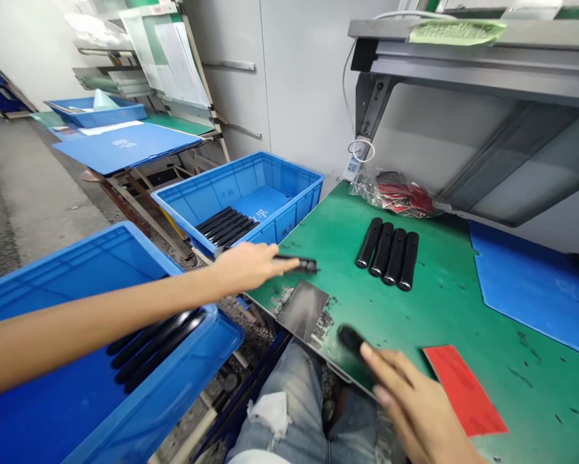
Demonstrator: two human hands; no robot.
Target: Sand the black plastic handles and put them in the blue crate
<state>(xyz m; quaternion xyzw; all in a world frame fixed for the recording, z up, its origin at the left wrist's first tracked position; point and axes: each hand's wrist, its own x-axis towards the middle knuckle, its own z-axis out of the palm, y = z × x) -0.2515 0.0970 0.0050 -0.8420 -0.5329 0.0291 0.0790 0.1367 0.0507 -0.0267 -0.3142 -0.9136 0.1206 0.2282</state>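
Observation:
My left hand [244,265] reaches out over the left edge of the green table mat [454,309], closed on a slim black bar [299,263] that points right. At the near edge my right hand [408,399] holds a blurred black cylinder-shaped piece [351,338] in its fingers. Several glossy black cylinders [389,252] lie side by side in a row on the mat, beyond both hands. A grey metal plate [303,310] lies on the mat between my two hands.
A blue crate [274,193] beside the table holds several black bars [226,227]; a nearer blue crate [125,386] under my left arm holds more. A red card [463,390], a blue sheet [531,283] and a bag of red parts [398,193] lie on the mat. A grey shelf [473,58] overhangs the back.

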